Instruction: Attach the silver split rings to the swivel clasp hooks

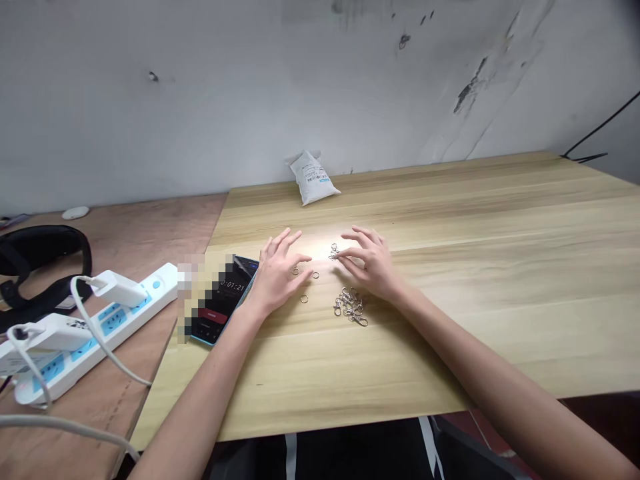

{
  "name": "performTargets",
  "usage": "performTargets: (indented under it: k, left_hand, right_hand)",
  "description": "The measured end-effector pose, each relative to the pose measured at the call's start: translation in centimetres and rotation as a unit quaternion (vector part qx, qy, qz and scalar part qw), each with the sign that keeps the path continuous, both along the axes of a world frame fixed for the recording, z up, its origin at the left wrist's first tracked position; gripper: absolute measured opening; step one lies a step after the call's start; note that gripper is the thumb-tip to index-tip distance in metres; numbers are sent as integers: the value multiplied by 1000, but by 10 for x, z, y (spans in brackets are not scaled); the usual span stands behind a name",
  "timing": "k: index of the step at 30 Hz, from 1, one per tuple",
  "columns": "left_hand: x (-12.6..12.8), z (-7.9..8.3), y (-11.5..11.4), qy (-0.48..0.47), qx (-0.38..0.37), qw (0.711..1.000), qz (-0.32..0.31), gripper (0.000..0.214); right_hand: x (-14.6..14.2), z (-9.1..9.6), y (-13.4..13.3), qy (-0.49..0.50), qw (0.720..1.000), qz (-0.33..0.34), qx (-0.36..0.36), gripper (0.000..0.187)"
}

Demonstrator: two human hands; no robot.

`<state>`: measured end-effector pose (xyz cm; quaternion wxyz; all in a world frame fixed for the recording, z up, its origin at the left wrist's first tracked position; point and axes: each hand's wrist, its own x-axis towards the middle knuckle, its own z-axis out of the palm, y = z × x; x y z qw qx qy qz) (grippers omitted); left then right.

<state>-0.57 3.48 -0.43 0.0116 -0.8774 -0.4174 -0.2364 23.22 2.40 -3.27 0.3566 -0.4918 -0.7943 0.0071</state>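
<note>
My left hand (276, 273) hovers low over the light wooden table (450, 280) with its fingers spread and nothing in them. A few small metal rings (315, 275) lie just right of its fingertips. My right hand (369, 261) rests on the table. Its thumb and forefinger pinch a small metal clasp (333, 252). A pile of silver lobster clasps (351, 305) lies under my right wrist.
A phone (224, 300) showing a timer lies beside my left hand. A white power strip (80, 330) with plugged chargers and cables sits on the brown table at left, next to a black strap (35, 267). A small white bag (314, 177) stands by the wall.
</note>
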Motion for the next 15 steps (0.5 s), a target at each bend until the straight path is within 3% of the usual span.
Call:
performTargets:
  k: [3,6,11,15]
  left_hand:
    - [-3,-3,3,18,-33,999,-25,18]
    - [1,-6,1,32,-37,998,-47,13]
    - [10,-3,-3,41,-12,998,-48,11]
    - [14,3,-5,26,-21,998,-51,14]
  right_hand:
    - [8,-6,8,-50,998,-24,-1,16]
    - [12,1,6,-57,998,-20,6,20]
    - [9,32,-16,-75,985,145,-56,13]
    - [-1,39,-29,-103,968,214,-82,16]
